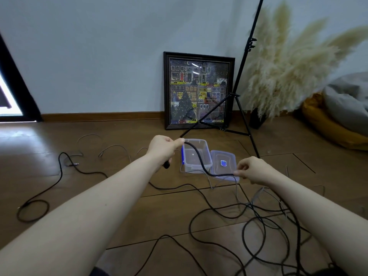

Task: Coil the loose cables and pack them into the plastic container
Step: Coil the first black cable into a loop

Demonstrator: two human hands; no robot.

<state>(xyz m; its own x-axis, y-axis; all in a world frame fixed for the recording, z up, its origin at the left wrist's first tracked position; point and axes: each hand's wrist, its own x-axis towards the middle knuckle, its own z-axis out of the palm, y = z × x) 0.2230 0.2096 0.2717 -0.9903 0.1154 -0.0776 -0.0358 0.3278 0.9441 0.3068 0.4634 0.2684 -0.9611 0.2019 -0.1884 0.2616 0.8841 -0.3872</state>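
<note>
My left hand [162, 150] grips black cable [201, 164] near plug; right hand [253, 171] pinches it further along. Span runs left-right between fingers, above plastic container [196, 170].

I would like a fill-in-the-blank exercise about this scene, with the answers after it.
1. Both hands hold one ____ cable.
2. The left hand grips it near its end; the right hand ____ it between fingertips.
3. The container stands open; its ____ lies beside it.
4. The framed picture leans against the ____.

Answers: black; pinches; lid; wall
</note>
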